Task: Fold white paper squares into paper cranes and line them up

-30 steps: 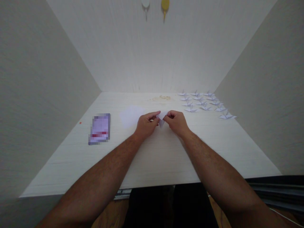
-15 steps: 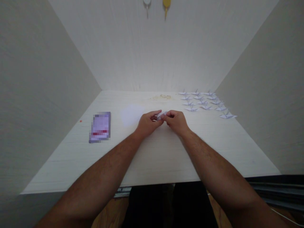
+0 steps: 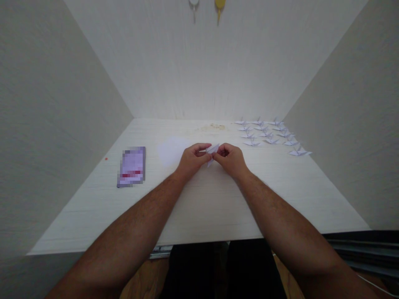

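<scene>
Between my hands, above the middle of the white table (image 3: 205, 207), is a small piece of folded white paper (image 3: 213, 148) with pointed ends. My left hand (image 3: 195, 160) grips its left side, thumb in front and fingers behind. My right hand (image 3: 231, 157) pinches its right side between thumb and fingertips. One point of the paper sticks up between the hands, another hangs below the thumbs. The finer folds are too small to make out. Several folded paper cranes (image 3: 270, 140) stand in rows at the back right of the table.
White paper sheets (image 3: 171, 150) lie just left of my left hand. Farther left is a purple, blurred-out flat object (image 3: 132, 166), with a small orange speck (image 3: 106, 158) beside it. Walls close in the table at the back and both sides. Two hooks (image 3: 220, 5) hang on the back wall.
The folded paper has turned more upright between my hands and shows more of its surface, with a point now below the thumbs. My fingers have shifted slightly; both hands stay in place.
</scene>
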The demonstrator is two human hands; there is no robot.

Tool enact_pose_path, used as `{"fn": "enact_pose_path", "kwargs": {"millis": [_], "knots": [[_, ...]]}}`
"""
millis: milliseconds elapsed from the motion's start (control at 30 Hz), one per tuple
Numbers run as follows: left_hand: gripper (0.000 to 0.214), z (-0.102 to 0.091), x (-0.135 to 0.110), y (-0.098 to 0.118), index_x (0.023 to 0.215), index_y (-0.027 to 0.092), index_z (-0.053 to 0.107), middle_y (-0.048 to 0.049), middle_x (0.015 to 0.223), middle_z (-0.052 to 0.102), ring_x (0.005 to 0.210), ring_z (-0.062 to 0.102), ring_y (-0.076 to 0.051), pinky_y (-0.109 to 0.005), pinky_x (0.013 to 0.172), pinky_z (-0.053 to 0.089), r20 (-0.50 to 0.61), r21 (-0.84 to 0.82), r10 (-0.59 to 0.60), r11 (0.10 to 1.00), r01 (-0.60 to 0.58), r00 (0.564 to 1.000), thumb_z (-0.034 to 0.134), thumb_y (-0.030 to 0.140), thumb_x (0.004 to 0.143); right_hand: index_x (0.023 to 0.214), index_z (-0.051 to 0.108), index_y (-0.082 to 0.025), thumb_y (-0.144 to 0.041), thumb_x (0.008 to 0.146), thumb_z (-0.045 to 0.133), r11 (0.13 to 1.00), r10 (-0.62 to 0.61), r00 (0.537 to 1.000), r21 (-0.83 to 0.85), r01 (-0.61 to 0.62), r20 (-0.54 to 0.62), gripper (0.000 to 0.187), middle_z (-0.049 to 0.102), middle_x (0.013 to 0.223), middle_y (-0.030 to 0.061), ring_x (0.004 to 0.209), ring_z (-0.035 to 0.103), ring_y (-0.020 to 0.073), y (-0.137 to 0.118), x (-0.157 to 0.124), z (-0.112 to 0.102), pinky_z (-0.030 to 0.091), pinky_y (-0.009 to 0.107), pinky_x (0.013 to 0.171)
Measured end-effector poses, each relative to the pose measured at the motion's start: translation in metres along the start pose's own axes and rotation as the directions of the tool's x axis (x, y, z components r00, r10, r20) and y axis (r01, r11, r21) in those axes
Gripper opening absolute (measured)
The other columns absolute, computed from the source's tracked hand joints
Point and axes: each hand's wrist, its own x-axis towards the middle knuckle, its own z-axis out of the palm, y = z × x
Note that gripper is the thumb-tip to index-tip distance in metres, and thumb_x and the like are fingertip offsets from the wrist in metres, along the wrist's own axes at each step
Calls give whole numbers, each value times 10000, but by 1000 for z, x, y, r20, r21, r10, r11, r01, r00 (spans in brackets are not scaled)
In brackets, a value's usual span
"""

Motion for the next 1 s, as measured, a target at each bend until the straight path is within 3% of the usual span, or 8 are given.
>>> {"fn": "enact_pose_path", "kwargs": {"millis": [133, 267, 400, 533, 633, 733, 1000], "knots": [[537, 2, -1, 0, 1132, 132, 660, -100, 937, 764, 826, 729, -217, -370, 789, 574, 66, -31, 14, 999, -12, 998, 843, 262, 644, 707, 572, -201, -211, 719, 636, 966, -147, 988, -224, 132, -53, 65, 603, 689, -21, 618, 495, 118, -2, -1, 0, 370, 263, 604], [549, 3, -1, -2, 1119, 137, 653, -113, 1004, 752, 929, 722, -238, -384, 826, 575, 126, -61, 47, 997, -40, 991, 859, 238, 620, 753, 614, -196, -190, 745, 610, 933, -175, 984, -326, 153, -39, 11, 633, 741, 5, 646, 524, 132, -2, -1, -2, 377, 271, 624], [453, 3, -1, 1, 1078, 149, 686, -99, 1040, 737, 986, 696, -231, -383, 859, 574, 122, -18, 68, 998, -66, 990, 808, 223, 648, 802, 669, -202, -193, 760, 592, 944, -133, 990, -311, 114, -42, 87, 644, 693, -7, 624, 538, 135, 1, -2, -3, 370, 263, 601], [336, 4, -2, 7, 1056, 161, 702, -91, 1037, 721, 906, 705, -224, -323, 678, 592, 72, -89, -3, 996, 9, 997, 669, 257, 735, 825, 691, -204, -189, 766, 584, 955, -152, 987, -268, 131, -58, 124, 646, 663, -20, 604, 540, 127, 3, -3, -4, 373, 253, 592], [308, 5, -1, 10, 1017, 148, 707, -83, 865, 723, 711, 708, -194, -282, 556, 552, 24, -122, -93, 988, 95, 995, 623, 338, 790, 836, 695, -206, -190, 766, 585, 960, -169, 985, -229, 158, -31, 131, 637, 645, -26, 590, 529, 122, 2, -4, -3, 377, 246, 581], [326, 6, -1, 9, 944, 144, 712, -68, 728, 707, 612, 682, -174, -265, 517, 528, 5, -58, -126, 990, 126, 992, 684, 425, 781, 865, 695, -211, -207, 775, 592, 962, -171, 985, -213, 170, 16, 137, 654, 665, -20, 598, 542, 124, 0, -6, -2, 383, 246, 581], [351, 5, 0, 7, 765, 148, 691, -66, 694, 688, 600, 648, -160, -293, 532, 561, 48, -43, -137, 989, 139, 989, 756, 492, 736, 880, 670, -227, -267, 786, 641, 960, -142, 985, -230, 161, 100, 107, 671, 692, -16, 591, 539, 119, 1, -8, -3, 360, 240, 567]]}}
